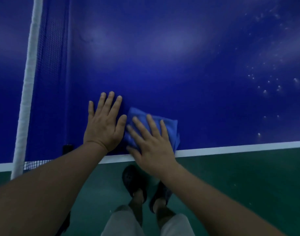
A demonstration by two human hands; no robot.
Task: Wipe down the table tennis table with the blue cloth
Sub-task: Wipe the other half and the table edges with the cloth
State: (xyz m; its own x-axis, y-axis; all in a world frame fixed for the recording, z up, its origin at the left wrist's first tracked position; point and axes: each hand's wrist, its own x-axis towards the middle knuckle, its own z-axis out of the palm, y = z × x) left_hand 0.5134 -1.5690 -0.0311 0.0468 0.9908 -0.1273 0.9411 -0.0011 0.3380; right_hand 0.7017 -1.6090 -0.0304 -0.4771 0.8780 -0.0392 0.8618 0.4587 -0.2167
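The right hand hides much of the blue cloth; the worktop and net run off the top edge

Floor fills the btm of the view: dark green, smooth, w/ a faint sheen and a few pale specks at R. Furniture: the table tennis table, deep blue top w/ a white edge line along its near side. At L the net crosses it, dark mesh under a white top band, w/ a black clamp near the table's edge. Light is dim and bluish; soft pale patches of reflection lie across the top, and small bright specks dot its R part.
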